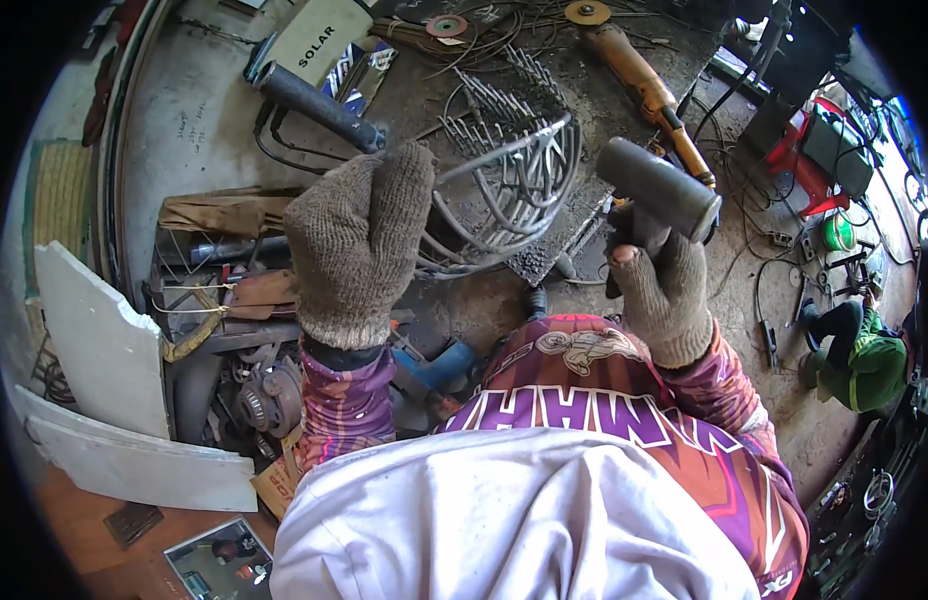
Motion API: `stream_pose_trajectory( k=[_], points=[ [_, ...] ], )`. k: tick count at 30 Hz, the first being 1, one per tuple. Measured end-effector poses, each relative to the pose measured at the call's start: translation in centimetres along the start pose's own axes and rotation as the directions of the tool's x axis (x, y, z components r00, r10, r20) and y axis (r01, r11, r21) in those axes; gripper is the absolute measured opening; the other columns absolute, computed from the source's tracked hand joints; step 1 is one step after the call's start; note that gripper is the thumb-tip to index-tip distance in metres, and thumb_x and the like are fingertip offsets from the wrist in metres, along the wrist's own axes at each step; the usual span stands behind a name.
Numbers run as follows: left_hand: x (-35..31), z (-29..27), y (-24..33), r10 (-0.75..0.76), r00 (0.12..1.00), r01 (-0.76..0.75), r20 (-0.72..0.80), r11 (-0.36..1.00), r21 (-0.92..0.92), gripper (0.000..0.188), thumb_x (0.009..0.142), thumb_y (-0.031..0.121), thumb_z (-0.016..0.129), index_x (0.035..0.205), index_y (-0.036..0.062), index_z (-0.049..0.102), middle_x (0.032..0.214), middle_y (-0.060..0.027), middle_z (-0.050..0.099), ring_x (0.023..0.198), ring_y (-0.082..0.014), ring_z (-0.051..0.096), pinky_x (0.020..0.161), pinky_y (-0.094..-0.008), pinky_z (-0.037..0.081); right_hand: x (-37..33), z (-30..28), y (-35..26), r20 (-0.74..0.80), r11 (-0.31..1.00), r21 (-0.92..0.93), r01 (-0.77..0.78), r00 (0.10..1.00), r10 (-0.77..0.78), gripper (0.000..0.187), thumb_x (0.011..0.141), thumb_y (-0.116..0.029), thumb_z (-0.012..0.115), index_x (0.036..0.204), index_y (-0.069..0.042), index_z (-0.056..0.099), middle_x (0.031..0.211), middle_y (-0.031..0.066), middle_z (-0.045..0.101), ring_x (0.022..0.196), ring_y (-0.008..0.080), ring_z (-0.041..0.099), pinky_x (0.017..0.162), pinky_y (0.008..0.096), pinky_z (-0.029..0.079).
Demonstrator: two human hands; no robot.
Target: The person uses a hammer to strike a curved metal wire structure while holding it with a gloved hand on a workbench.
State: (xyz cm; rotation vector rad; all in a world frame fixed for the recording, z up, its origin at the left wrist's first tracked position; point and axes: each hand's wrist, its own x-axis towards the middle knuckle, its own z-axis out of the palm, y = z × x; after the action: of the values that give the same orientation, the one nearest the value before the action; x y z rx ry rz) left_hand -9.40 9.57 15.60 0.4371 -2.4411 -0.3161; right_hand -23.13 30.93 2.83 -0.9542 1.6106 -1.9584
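Observation:
My left hand [359,240], in a brown knitted glove, grips the bent grey metal rods of a curved wire frame [509,180] that lies on a dark metal plate [544,250]. My right hand [664,290], also gloved with one fingertip bare, is closed around a dark tool whose thick grey cylindrical head [659,188] sits just right of the frame. Several short rods stick up from the frame's far side.
An orange-handled angle grinder [639,85] lies at the back with cables around it. A black-handled tool [314,105] and white slabs [109,345] are at the left. Scrap metal and a blue drill [439,370] lie below. A person in green [864,360] crouches at the right.

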Motion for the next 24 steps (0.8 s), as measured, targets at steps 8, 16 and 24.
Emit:
stream_pose_trajectory(
  k=[8, 16, 24],
  points=[
    [-1.0, 0.9, -0.9, -0.004, 0.994, 0.025, 0.106, 0.979, -0.2, 0.027, 0.095, 0.023, 0.069, 0.084, -0.0016, 0.071, 0.065, -0.0133, 0.063, 0.055, -0.0251, 0.058, 0.054, -0.0358, 0.044, 3.7, -0.2, -0.1, -0.152, 0.994, -0.03, 0.109, 0.982, -0.112, 0.055, 0.091, -0.036, 0.075, 0.123, 0.003, 0.054, 0.095, 0.0052, 0.061, 0.074, 0.0105, 0.058, 0.063, 0.025, 0.049],
    [-0.7, 3.0, -2.5, -0.176, 0.964, 0.249, 0.2, 0.859, -0.448, 0.03, 0.097, 0.026, 0.068, 0.087, -0.002, 0.072, 0.067, -0.0073, 0.065, 0.062, -0.0122, 0.058, 0.058, -0.0326, 0.045, 5.7, -1.5, 0.5, 0.124, 0.983, -0.106, -0.152, 0.978, 0.165, 0.058, 0.085, -0.035, 0.081, 0.125, -0.001, 0.057, 0.107, 0.0059, 0.066, 0.096, 0.0151, 0.061, 0.085, 0.0327, 0.051],
    [0.3, 4.5, -3.9, -0.217, 0.928, 0.311, 0.302, 0.899, -0.309, 0.041, 0.099, 0.038, 0.065, 0.082, 0.0004, 0.07, 0.064, -0.0027, 0.058, 0.061, -0.0115, 0.049, 0.059, -0.0312, 0.042, 7.4, -0.9, 2.9, 0.099, 0.996, -0.068, -0.058, 0.993, 0.064, 0.04, 0.093, -0.032, 0.073, 0.117, -0.004, 0.058, 0.091, 0.0005, 0.062, 0.065, 0.0058, 0.057, 0.053, 0.0214, 0.047]
  ],
)
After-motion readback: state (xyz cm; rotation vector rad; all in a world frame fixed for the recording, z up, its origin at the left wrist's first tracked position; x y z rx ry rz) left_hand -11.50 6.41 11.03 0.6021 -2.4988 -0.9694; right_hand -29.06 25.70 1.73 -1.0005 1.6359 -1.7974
